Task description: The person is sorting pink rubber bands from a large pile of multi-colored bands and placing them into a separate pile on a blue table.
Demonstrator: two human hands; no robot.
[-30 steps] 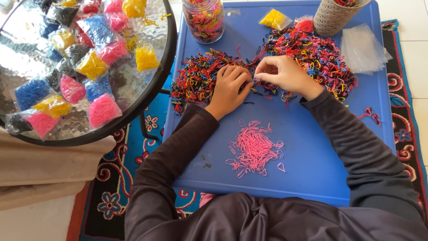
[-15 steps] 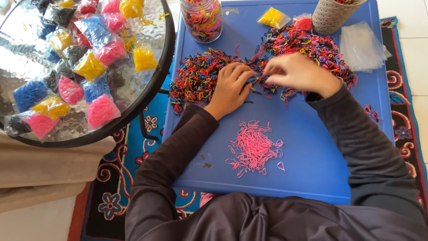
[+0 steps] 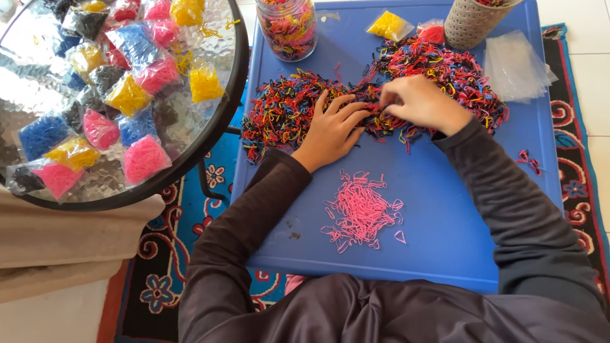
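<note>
Nearest the person, on the blue bench [image 3: 438, 241], lies a small heap of pink elastic bands [image 3: 362, 213], set apart from everything else. Beyond it both hands rest on the wide mixed pile of coloured bands [image 3: 286, 108] that spreads across the bench's middle. The left hand [image 3: 332, 130] lies flat with fingers spread, pressing on the pile and gripping nothing. The right hand [image 3: 422, 101] is curled, its fingertips pinched down into the bands just beside the left fingers (which band it has, if any, cannot be told). Farther back stand a glass jar [image 3: 287, 28] full of bands, a small yellow packet [image 3: 389, 25], a grey cup [image 3: 473, 24] and a stack of clear bags [image 3: 518, 67]. To the left, a round glass table [image 3: 210, 121] carries many packets of sorted bands [image 3: 130, 94].
</note>
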